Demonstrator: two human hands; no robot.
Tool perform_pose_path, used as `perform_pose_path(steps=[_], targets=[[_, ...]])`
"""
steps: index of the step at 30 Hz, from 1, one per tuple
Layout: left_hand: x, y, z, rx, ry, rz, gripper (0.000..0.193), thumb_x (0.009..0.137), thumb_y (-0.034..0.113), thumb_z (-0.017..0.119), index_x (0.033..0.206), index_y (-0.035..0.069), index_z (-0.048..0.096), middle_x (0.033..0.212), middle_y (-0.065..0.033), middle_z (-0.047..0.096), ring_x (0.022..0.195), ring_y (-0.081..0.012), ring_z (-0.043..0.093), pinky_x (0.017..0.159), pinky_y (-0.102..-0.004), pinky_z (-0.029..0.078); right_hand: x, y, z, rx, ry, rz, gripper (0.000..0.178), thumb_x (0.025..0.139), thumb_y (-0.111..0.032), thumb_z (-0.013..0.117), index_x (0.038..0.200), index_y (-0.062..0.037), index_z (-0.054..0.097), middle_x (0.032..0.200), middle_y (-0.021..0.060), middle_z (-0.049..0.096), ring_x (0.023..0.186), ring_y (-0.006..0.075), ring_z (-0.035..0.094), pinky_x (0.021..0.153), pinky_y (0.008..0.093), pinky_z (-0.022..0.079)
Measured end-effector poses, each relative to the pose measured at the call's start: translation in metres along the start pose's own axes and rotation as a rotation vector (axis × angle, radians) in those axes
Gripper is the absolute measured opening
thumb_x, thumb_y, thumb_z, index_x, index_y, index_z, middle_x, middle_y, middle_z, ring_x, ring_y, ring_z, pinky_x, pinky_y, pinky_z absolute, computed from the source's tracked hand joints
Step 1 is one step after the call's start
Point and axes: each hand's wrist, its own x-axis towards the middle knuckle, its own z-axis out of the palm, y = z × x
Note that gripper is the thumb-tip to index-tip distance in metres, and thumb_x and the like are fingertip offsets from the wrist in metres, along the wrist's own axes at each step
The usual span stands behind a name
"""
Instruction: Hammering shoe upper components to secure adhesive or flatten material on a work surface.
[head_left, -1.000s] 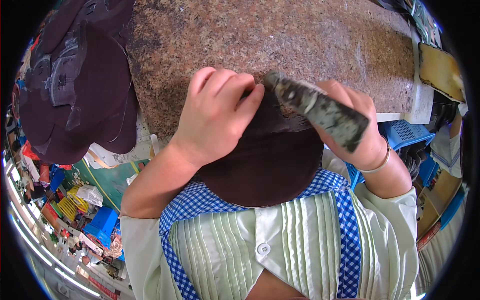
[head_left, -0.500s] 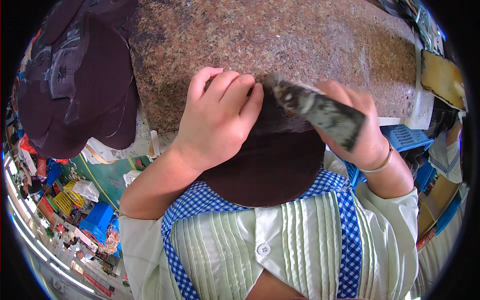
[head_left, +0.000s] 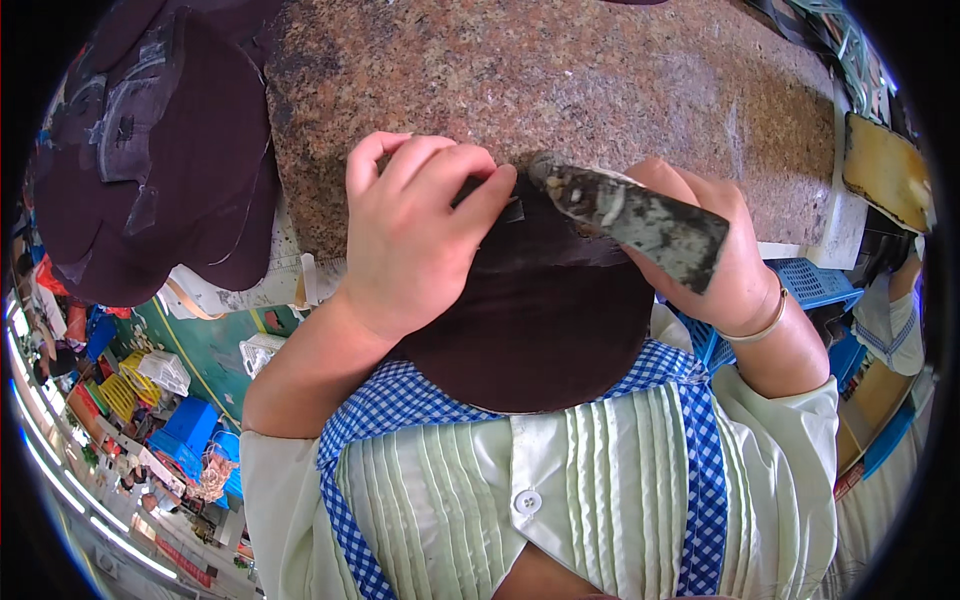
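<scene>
A rounded dark brown piece of sheet material (head_left: 540, 335) lies over the near edge of the stone slab, its lower end against my apron. My left hand (head_left: 415, 225) rests on its far left part with bent fingers, thumb and forefinger closing on its edge; the fingertips are partly hidden. In my right hand (head_left: 725, 235) is a worn, stained hammer (head_left: 635, 215). Its narrower rounded end meets the piece's far edge near my left fingertips, and its wide end points back toward me. My fist hides the handle.
The speckled stone slab (head_left: 560, 80) fills the far side. A stack of dark brown cut pieces (head_left: 190, 170) lies at the left. To the right are a yellowish block (head_left: 885, 170) and a blue plastic basket (head_left: 815, 283). Blue bins (head_left: 190, 440) stand lower left.
My left hand has shifted left along the piece's edge, uncovering more of its surface. The hammer, blurred before, is now sharper and slightly lower, its rounded end still by the edge.
</scene>
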Motion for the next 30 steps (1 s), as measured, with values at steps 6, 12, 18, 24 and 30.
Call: perform_pose_path(steps=[6, 12, 18, 24, 30], targets=[[-0.005, 0.002, 0.004, 0.131, 0.016, 0.100, 0.026, 0.079, 0.015, 0.060, 0.100, 0.005, 0.071, 0.100, -0.0020, 0.062, 0.095, -0.0196, 0.060, 0.094, -0.0454, 0.039, 0.010, 0.001, -0.003, 0.010, -0.054, -0.054, 0.036, 0.070, -0.003, 0.073, 0.103, -0.0044, 0.057, 0.074, 0.0135, 0.060, 0.065, 0.0356, 0.063, 0.057, 0.0432, 0.051], [-0.005, 0.005, 0.004, 0.148, 0.008, 0.130, 0.025, 0.077, 0.014, 0.062, 0.097, 0.002, 0.071, 0.100, -0.0033, 0.062, 0.094, -0.0205, 0.060, 0.094, -0.0456, 0.041, 0.017, 0.003, -0.008, 0.004, -0.067, -0.059, 0.036, 0.071, -0.006, 0.075, 0.101, -0.0047, 0.056, 0.074, 0.0137, 0.060, 0.064, 0.0370, 0.062, 0.055, 0.0438, 0.050], [-0.010, 0.000, 0.009, 0.034, 0.057, 0.001, 0.021, 0.077, 0.014, 0.065, 0.096, 0.007, 0.072, 0.098, -0.0015, 0.062, 0.091, -0.0205, 0.060, 0.088, -0.0429, 0.040, 0.022, 0.000, -0.007, -0.038, -0.108, -0.122, 0.035, 0.071, -0.007, 0.076, 0.099, -0.0045, 0.056, 0.073, 0.0129, 0.060, 0.064, 0.0354, 0.063, 0.055, 0.0433, 0.051], [-0.015, 0.000, 0.009, -0.012, 0.066, -0.045, 0.023, 0.076, 0.013, 0.066, 0.098, 0.010, 0.072, 0.099, -0.0003, 0.062, 0.092, -0.0204, 0.060, 0.087, -0.0417, 0.039, 0.016, 0.007, -0.002, 0.043, -0.069, -0.078, 0.035, 0.070, -0.002, 0.073, 0.101, -0.0047, 0.057, 0.072, 0.0125, 0.059, 0.064, 0.0350, 0.063, 0.056, 0.0428, 0.051], [-0.018, 0.007, 0.009, 0.118, 0.082, 0.024, 0.022, 0.080, 0.014, 0.064, 0.099, 0.007, 0.071, 0.100, -0.0024, 0.061, 0.093, -0.0203, 0.059, 0.087, -0.0418, 0.039, 0.021, 0.002, -0.001, -0.052, -0.023, -0.127, 0.032, 0.071, -0.001, 0.072, 0.100, -0.0048, 0.058, 0.074, 0.0129, 0.059, 0.064, 0.0346, 0.062, 0.055, 0.0417, 0.051]])
